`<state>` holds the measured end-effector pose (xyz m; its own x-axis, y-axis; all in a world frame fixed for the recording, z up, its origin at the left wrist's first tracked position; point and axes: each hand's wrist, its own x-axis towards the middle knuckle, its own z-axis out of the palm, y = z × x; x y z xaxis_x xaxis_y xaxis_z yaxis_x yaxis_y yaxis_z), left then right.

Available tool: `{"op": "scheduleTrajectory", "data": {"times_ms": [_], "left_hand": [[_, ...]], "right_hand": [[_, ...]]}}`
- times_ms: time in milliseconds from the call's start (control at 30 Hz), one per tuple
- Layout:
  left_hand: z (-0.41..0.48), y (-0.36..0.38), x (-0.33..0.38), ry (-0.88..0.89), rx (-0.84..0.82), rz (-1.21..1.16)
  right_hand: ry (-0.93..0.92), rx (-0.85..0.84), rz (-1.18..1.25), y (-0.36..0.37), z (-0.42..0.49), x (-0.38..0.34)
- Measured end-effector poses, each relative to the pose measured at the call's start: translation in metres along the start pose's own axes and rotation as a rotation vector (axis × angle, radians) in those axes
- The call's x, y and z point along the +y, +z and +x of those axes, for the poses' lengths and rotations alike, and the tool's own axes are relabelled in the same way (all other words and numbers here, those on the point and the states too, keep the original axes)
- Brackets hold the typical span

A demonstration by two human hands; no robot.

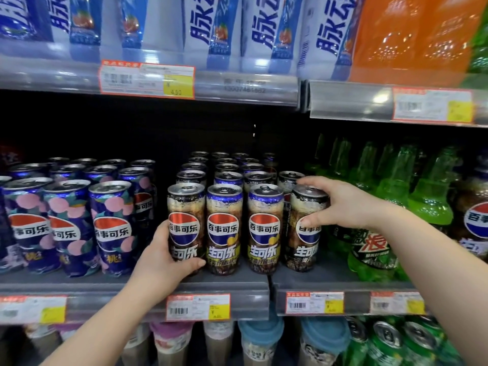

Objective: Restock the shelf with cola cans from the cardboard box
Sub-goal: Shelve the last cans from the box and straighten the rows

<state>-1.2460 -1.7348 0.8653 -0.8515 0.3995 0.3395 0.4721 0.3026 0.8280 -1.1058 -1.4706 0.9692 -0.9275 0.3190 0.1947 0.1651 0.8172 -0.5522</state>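
The left hand curls round the left can low down and the right hand clasps the right can near its top, both at the shelf front, so set each upright, logo outward, flush with the rows behind.

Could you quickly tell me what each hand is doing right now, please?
Left hand: grips the leftmost brown cola can.
Right hand: grips the rightmost brown cola can.
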Motion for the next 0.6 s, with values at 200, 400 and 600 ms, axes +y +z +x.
{"op": "scheduleTrajectory", "data": {"times_ms": [200,400,600], "left_hand": [[-0.0009,-0.0005,0.0002,-0.032,-0.01,-0.01],[0.0007,-0.0001,-0.0026,-0.046,-0.013,-0.008],[0.0012,-0.0001,-0.002,-0.059,-0.035,0.015]], "right_hand": [[0.014,-0.015,0.026,0.0003,-0.001,0.0001],[0.029,-0.014,0.015,0.0,-0.0022,-0.0027],[0.04,-0.019,0.035,-0.0007,-0.0041,-0.0018]]}}
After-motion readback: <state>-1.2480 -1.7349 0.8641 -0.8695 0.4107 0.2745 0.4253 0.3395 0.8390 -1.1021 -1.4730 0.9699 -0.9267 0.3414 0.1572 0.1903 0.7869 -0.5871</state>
